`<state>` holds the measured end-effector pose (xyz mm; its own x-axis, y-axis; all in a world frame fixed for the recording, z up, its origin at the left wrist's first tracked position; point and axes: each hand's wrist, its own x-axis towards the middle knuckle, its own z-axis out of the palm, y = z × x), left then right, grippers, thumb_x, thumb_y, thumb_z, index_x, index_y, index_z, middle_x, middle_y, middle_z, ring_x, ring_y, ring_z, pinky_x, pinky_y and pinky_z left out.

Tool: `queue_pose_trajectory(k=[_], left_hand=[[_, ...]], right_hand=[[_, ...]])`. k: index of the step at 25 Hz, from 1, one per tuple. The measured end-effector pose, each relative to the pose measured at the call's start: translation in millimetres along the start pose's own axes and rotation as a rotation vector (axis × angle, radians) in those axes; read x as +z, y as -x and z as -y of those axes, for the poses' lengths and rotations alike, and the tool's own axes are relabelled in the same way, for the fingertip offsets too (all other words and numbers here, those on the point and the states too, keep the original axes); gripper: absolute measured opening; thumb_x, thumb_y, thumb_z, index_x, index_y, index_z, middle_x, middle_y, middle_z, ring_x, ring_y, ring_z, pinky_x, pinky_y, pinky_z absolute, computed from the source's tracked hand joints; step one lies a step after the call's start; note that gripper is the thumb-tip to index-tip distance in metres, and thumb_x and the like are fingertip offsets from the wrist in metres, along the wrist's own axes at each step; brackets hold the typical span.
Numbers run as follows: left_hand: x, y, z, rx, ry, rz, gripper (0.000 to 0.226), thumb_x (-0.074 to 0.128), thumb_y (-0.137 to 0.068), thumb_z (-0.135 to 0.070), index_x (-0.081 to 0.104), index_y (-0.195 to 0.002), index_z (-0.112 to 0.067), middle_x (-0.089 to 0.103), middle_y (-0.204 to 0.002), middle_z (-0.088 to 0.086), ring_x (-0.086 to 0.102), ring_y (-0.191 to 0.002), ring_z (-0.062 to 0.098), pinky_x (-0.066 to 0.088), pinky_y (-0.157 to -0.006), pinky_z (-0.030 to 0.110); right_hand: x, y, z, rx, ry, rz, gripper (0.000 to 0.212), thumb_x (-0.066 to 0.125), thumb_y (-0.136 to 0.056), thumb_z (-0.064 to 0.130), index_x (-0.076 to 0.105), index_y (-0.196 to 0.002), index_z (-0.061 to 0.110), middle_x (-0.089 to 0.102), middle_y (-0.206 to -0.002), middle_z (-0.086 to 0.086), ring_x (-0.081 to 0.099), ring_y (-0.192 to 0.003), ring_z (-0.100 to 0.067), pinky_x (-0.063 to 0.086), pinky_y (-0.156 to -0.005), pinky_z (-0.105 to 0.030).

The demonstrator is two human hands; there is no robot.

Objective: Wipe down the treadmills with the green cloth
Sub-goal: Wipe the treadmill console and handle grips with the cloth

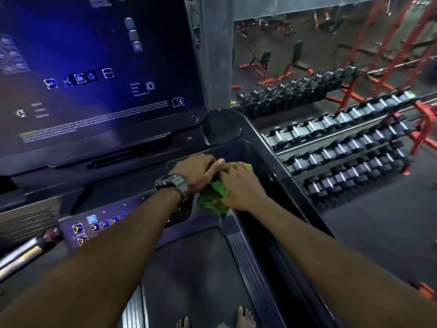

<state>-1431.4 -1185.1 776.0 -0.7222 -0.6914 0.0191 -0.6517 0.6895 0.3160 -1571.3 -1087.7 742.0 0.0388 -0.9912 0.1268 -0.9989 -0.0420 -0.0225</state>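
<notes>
The green cloth [214, 196] is bunched up between two hands, just in front of the treadmill's big lit screen [94, 67] and a little to its right, over the dark tray [238, 150] of the console. The left hand [196, 172], the one with the wristwatch [173, 183], has its fingers curled onto the top of the cloth. The right hand [238, 185] is wrapped around the cloth too, and the two hands touch each other.

The cloth looks soft, light and floppy. It will crumple and hang down, as its loose end does below the hands. It cannot break. I think it is best held as a wad in one palm, with a flat part left free to rub the treadmill. A loose corner could catch on the buttons [94, 227] below the screen.
</notes>
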Motion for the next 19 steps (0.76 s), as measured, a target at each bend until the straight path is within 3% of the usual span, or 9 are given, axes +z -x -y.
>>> queue_pose_trajectory(k=[4, 8, 9, 11, 13, 15, 17, 19], left_hand=[[11, 4, -7, 0.054, -0.34, 0.013, 0.079, 0.002, -0.08, -0.081, 0.054, -0.107, -0.028, 0.064, -0.104, -0.002, 0.061, -0.092, 0.024, 0.043, -0.07, 0.036], [6, 6, -6, 0.031, -0.179, -0.056, 0.078, 0.004, -0.083, -0.079, 0.047, -0.125, -0.029, 0.062, -0.12, -0.002, 0.059, -0.106, 0.023, 0.049, -0.083, 0.039], [6, 7, -6, 0.025, -0.138, -0.074, 0.077, 0.006, -0.084, -0.078, 0.045, -0.127, -0.029, 0.061, -0.123, -0.002, 0.058, -0.109, 0.022, 0.048, -0.085, 0.039], [5, 9, -6, 0.014, -0.11, -0.103, 0.072, 0.012, -0.086, -0.074, 0.044, -0.13, -0.028, 0.06, -0.125, 0.0, 0.056, -0.11, 0.022, 0.047, -0.086, 0.038], [7, 8, -3, 0.02, -0.139, -0.117, 0.071, 0.013, -0.086, -0.074, 0.045, -0.129, -0.028, 0.061, -0.124, -0.001, 0.057, -0.11, 0.022, 0.048, -0.087, 0.038], [9, 8, -3, 0.036, -0.165, -0.117, 0.075, 0.009, -0.084, -0.076, 0.046, -0.128, -0.028, 0.062, -0.123, -0.002, 0.057, -0.11, 0.021, 0.049, -0.089, 0.039], [8, 7, -3, 0.033, -0.165, -0.118, 0.078, 0.008, -0.083, -0.078, 0.046, -0.129, -0.028, 0.061, -0.124, -0.002, 0.057, -0.111, 0.02, 0.049, -0.09, 0.039], [7, 9, -4, 0.022, -0.137, -0.104, 0.085, 0.006, -0.078, -0.084, 0.045, -0.13, -0.029, 0.061, -0.125, -0.003, 0.057, -0.11, 0.02, 0.048, -0.09, 0.04]], right_hand=[[-7, -4, -24, 0.108, 0.085, 0.168, 0.074, 0.071, -0.062, 0.054, 0.046, -0.125, 0.026, 0.058, -0.119, 0.001, 0.053, -0.109, -0.027, 0.038, -0.094, -0.044], [-32, -51, -3, 0.043, -0.019, 0.441, 0.064, 0.076, -0.056, 0.047, 0.058, -0.114, 0.029, 0.064, -0.106, 0.003, 0.062, -0.1, -0.024, 0.045, -0.09, -0.037], [-29, -53, -1, 0.002, 0.001, 0.405, 0.06, 0.072, -0.059, 0.05, 0.058, -0.114, 0.031, 0.066, -0.105, 0.005, 0.064, -0.098, -0.024, 0.045, -0.087, -0.036], [-2, -35, 6, -0.035, 0.135, 0.15, 0.053, 0.058, -0.068, 0.057, 0.06, -0.114, 0.031, 0.066, -0.108, 0.004, 0.061, -0.1, -0.024, 0.04, -0.087, -0.038], [34, -2, 14, -0.004, 0.265, -0.131, 0.047, 0.056, -0.079, 0.046, 0.062, -0.119, 0.021, 0.063, -0.114, -0.005, 0.055, -0.109, -0.031, 0.035, -0.097, -0.046], [45, 8, 15, 0.041, 0.287, -0.243, 0.046, 0.06, -0.079, 0.034, 0.062, -0.12, 0.015, 0.061, -0.116, -0.009, 0.053, -0.11, -0.035, 0.034, -0.099, -0.049], [19, -9, 15, 0.039, 0.157, -0.058, 0.052, 0.062, -0.072, 0.048, 0.062, -0.117, 0.022, 0.063, -0.109, -0.002, 0.057, -0.102, -0.031, 0.038, -0.091, -0.043], [-16, -35, 5, -0.043, -0.018, 0.229, 0.054, 0.063, -0.067, 0.056, 0.058, -0.115, 0.032, 0.066, -0.107, 0.004, 0.063, -0.097, -0.026, 0.042, -0.083, -0.036]])
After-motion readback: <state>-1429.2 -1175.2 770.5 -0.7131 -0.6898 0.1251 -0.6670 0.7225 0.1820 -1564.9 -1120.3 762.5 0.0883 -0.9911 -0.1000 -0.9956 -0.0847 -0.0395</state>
